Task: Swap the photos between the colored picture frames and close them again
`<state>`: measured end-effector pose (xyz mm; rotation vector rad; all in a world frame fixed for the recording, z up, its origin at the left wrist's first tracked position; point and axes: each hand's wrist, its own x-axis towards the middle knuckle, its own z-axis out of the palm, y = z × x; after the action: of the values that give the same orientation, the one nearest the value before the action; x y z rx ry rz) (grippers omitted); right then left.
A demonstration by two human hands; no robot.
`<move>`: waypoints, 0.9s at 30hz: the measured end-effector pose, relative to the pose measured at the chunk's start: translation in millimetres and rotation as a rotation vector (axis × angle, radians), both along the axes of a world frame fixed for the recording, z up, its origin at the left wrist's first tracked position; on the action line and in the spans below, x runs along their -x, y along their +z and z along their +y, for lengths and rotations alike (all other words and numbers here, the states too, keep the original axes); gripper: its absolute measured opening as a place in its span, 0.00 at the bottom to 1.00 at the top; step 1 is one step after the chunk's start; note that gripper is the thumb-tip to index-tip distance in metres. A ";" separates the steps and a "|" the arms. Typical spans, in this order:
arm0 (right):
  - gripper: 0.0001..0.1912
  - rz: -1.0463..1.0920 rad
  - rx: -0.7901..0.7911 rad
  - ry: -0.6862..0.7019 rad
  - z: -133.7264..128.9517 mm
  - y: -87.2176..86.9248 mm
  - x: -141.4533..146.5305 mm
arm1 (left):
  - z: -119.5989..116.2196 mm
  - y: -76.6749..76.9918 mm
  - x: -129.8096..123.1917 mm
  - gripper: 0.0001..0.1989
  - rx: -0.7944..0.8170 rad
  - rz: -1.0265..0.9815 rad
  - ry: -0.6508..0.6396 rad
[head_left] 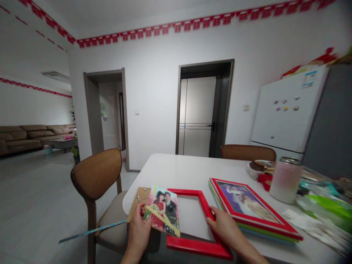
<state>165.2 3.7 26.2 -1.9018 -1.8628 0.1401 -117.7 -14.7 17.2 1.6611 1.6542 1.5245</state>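
Note:
My left hand (139, 224) is closed at the left edge of a printed photo (167, 211) of a couple, one in a red dress and one in a dark suit. A brown backing board (140, 194) with small metal clips lies behind the photo, next to my fingers; whether they grip it too I cannot tell. My right hand (224, 223) grips the right side of an empty red picture frame (202, 250), at the table's near edge. The photo overlaps the frame's left part. A thin blue patterned strip (92, 231) sticks out leftward from beside my left hand.
Stacked picture frames (255, 205), the top one red with a photo, lie on the white table (176, 167). A pink-white tumbler (286, 179), green plastic packaging (330, 211) and tissues (305, 223) crowd the right. Brown chairs (99, 176) stand left and behind.

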 end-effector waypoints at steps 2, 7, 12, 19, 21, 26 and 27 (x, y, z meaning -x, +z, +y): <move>0.18 -0.058 -0.002 0.010 -0.3 -6.5 -0.4 | -0.8 -9.4 2.5 0.16 0.049 0.073 0.016; 0.14 -0.149 -0.021 0.013 -4.8 -8.0 1.1 | -5.7 -12.1 -1.1 0.17 0.048 0.232 -0.014; 0.16 -0.132 -0.114 0.049 -9.8 -4.3 7.9 | -19.4 -1.5 -13.0 0.23 -0.084 0.421 -0.175; 0.20 0.233 -0.185 0.192 -13.7 -0.7 41.0 | -17.5 -0.8 -21.0 0.33 0.036 0.734 -0.411; 0.19 0.343 -0.171 0.215 -14.6 1.4 51.0 | -12.0 0.2 -22.3 0.27 0.016 0.770 -0.398; 0.18 0.592 -0.146 0.312 -19.4 13.7 71.9 | -5.1 14.1 -22.2 0.22 -0.139 0.652 -0.363; 0.17 0.628 -0.146 0.344 -20.3 16.3 75.9 | -4.8 17.8 -21.5 0.21 -0.159 0.602 -0.366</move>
<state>89.3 -16.6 42.6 -1.2272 -1.6721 0.6172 -96.2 -19.6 35.0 2.5236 1.3759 1.0562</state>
